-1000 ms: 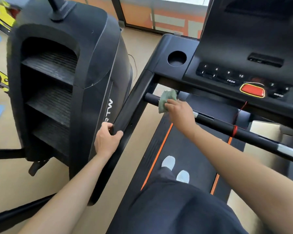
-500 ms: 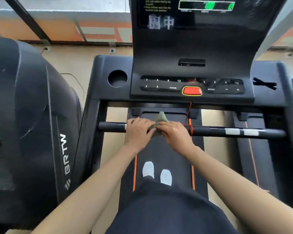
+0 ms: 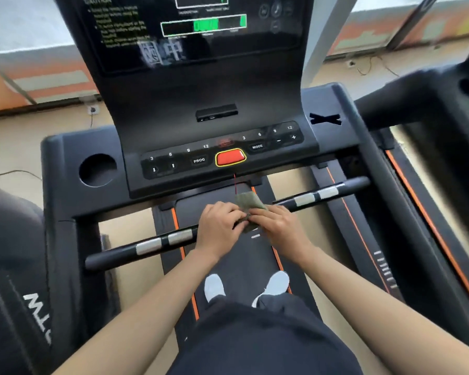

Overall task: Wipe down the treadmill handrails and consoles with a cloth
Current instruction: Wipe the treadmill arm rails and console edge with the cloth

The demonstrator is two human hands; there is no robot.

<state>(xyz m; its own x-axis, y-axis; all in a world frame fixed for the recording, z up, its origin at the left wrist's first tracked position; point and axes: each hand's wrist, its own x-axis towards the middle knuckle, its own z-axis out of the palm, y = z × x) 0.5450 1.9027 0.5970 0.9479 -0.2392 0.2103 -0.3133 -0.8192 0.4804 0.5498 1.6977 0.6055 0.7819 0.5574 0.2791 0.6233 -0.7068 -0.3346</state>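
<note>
A black front handrail [image 3: 157, 243] with silver sensor patches crosses the treadmill below the console [image 3: 222, 155]. A small grey-green cloth [image 3: 248, 203] lies over the middle of that bar. My left hand [image 3: 218, 226] and my right hand [image 3: 275, 226] meet at the cloth, fingers curled on it from either side. The console carries numbered keys, a red stop button [image 3: 230, 157] and a lit screen [image 3: 198, 28] above. The bar under my hands is hidden.
A round cup holder [image 3: 97, 169] sits at the console's left. A red safety cord [image 3: 235, 182] hangs from the stop button to the cloth. Another black machine [image 3: 14, 280] stands at left, a second treadmill [image 3: 431, 163] at right. My white shoes [image 3: 214, 288] stand on the belt.
My left hand left the side rail and joined my right hand on the cloth. The cloth moved from the bar's left end to its middle, while my view swung right and tilted.
</note>
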